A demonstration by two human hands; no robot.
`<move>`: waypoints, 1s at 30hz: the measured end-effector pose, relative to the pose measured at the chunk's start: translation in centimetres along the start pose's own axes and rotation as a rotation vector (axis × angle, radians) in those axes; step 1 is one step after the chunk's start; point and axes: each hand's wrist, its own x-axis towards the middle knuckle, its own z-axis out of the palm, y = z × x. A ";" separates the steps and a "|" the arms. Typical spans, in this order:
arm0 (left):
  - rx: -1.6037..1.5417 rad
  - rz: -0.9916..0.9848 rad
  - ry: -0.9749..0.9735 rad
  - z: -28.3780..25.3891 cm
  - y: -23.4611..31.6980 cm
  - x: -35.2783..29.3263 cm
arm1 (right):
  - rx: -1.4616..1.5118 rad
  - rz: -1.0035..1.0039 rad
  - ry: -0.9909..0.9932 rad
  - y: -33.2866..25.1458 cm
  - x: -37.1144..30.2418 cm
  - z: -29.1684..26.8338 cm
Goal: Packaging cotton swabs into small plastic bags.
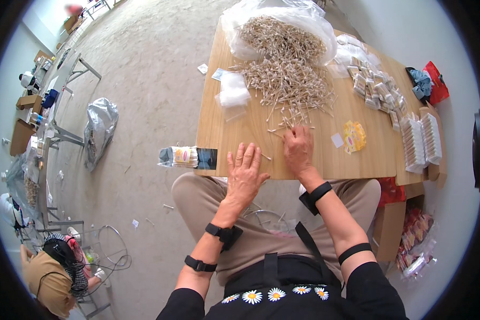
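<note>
While the person sits at the wooden table (325, 162), both hands are up at its near side, apart from each other. Left hand (244, 173) lies palm down at the near edge, fingers stretched out and slightly spread, nothing seen in its grip; one loose swab (265, 157) lies just beside its fingertips. Right hand (298, 148) has fingers curled down at the near fringe of the cotton swabs (290, 88); from where I stand, can't tell whether they're pinched on any.

Swabs: big heap, mid-table toward the far side, spilling out of a clear plastic bag (236, 45), thinning to scattered sticks by the right hand. Left of the heap, a stack of small clear bags (233, 89). Right of the right hand, a white card (337, 140) and yellow labels (354, 137). Farther right, small packs (376, 89) jumbled in a pile, plus white packs (414, 143) in rows by an open cardboard box (439, 165). A labelled swab pack (185, 156) juts past the table's left corner. Off left, bent co-worker (50, 277), grey plastic bag (100, 130) on the floor.
</note>
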 end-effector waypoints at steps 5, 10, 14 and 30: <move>0.040 -0.013 0.040 0.4 0.9 -0.5 | 0.039 -0.126 -0.016 -3.5 -0.7 0.7; 0.030 -0.026 0.030 -0.4 1.1 -0.7 | 0.235 -0.131 -0.058 -3.8 -2.7 0.4; 0.021 -0.001 0.038 -0.5 1.2 -0.6 | 0.199 -0.069 -0.046 -1.6 -1.6 0.2; 0.062 0.105 -0.095 0.7 0.1 2.0 | 0.266 0.196 -0.089 3.2 2.4 0.4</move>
